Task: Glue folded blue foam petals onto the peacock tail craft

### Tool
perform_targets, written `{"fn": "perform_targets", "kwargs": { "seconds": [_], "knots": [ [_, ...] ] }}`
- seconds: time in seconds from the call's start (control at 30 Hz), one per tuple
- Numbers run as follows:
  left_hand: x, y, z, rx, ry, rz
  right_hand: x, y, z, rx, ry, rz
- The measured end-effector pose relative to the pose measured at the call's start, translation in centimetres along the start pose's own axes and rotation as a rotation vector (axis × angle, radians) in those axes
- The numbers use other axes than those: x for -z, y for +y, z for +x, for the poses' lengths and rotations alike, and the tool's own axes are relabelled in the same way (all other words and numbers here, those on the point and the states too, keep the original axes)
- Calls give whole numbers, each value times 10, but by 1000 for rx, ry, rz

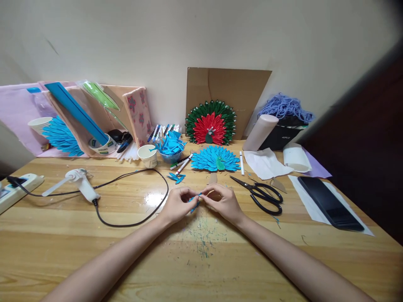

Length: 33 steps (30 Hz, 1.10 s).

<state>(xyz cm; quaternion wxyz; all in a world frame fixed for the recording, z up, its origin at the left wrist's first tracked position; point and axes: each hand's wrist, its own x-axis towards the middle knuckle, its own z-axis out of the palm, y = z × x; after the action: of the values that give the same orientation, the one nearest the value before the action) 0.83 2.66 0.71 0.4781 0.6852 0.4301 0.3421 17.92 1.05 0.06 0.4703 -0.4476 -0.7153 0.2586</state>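
Fingertips of my left hand (179, 204) and my right hand (223, 202) meet over the middle of the table, both pinching a small blue ribbon piece (194, 204). Its exact shape is partly hidden by the fingers. Just beyond, a blue fan-shaped peacock (201, 160) with a green body lies on the table. Several folded blue petals (176, 178) rest to the left of it. Behind them a clear cup (171, 147) is heaped with more blue pieces. Black-handled scissors (262, 193) lie spread beside my right hand.
A white hot glue gun (82, 186) lies left, its black cord (134, 225) looping near my left hand. A phone (329, 203) is at right. A red-and-green peacock (210, 125) leans on cardboard (242, 90) at the back. A paper cup (147, 156) and markers (184, 164) stand or lie nearby.
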Motion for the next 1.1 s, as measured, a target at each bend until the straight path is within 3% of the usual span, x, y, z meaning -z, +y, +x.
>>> {"fn": "perform_targets", "kwargs": {
  "seconds": [0.4,0.53,0.8,1.1],
  "knots": [
    [0,4,-4,-123,60,166,0,-1,0,74,-34,-60],
    [1,4,-2,-76,67,140,1,0,-1,102,-30,-72],
    [3,6,1,38,-27,-77,3,-1,-3,277,-63,-166],
    [2,0,3,35,8,-74,2,0,-3,203,-58,-123]
  ]
}}
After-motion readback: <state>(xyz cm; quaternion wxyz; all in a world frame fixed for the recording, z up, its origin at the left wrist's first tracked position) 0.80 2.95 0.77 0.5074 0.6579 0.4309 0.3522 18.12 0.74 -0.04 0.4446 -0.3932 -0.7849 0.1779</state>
